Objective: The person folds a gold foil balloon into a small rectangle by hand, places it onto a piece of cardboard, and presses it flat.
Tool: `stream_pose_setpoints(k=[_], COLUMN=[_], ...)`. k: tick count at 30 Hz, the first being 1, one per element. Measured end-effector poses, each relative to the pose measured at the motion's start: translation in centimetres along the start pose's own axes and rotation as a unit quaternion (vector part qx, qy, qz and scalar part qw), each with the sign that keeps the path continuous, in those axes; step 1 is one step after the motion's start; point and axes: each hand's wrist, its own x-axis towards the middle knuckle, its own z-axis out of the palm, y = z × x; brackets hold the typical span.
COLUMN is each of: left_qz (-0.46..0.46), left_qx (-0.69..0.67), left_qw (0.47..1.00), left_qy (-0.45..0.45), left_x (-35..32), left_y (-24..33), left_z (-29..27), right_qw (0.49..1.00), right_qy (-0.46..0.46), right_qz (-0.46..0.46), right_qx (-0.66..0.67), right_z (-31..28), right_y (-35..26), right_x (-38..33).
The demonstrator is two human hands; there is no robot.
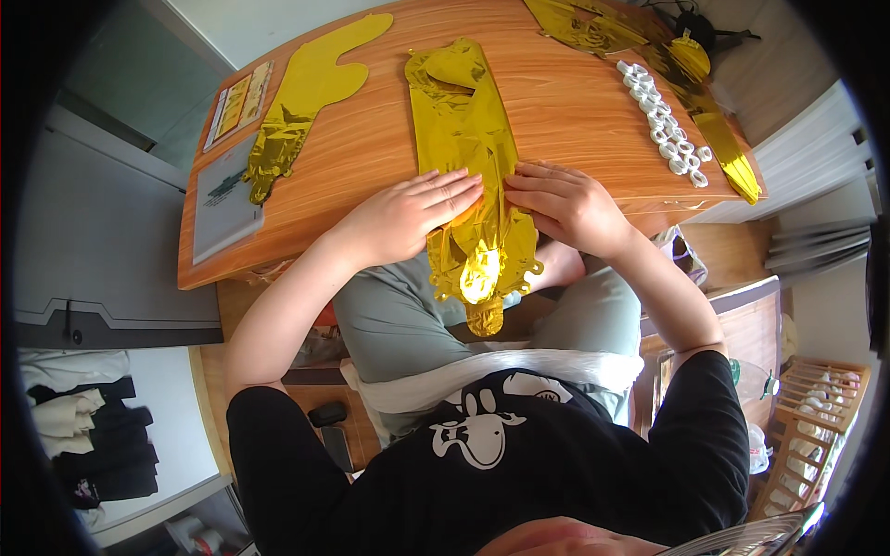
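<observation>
A flat gold foil balloon [464,139], uninflated and creased, lies lengthwise on the wooden table in front of me. Its near end hangs over the table edge above my lap, crumpled and catching bright light. My left hand [408,215] rests on its left side, fingers stretched out and close together. On the right side my right hand [570,206] lies with its fingers extended over the foil's edge. A gap of foil shows between the two sets of fingertips. Neither hand is gripping anything. At the far end a rounded part of the foil is folded over.
Another flat gold foil balloon [320,79] lies at the left, beside a clear plastic packet [222,208] and a printed card [239,107]. White tape-like rings [663,125] sit in rows at the right. More gold foil [593,28] covers the far right of the table [362,153].
</observation>
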Motion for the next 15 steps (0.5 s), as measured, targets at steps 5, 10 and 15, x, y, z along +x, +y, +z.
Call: stream_pose_setpoints(k=[5, 10, 15], left_qz=[0.0, 0.001, 0.001], left_qx=[0.002, 0.006, 0.008], left_qw=[1.0, 1.0, 1.0], left_qy=[0.007, 0.006, 0.006], left_x=[-0.02, -0.04, -0.04], left_y=[-0.1, -0.14, -0.08], left_z=[0.12, 0.15, 0.06], right_qw=[1.0, 0.996, 0.995], right_qy=[-0.002, -0.001, -0.003], right_qz=[-0.023, -0.069, -0.076], right_qx=[-0.017, -0.051, -0.06], right_z=[-0.04, -0.22, -0.13], right_y=[0.16, 0.28, 0.34], right_x=[-0.04, 0.12, 0.11])
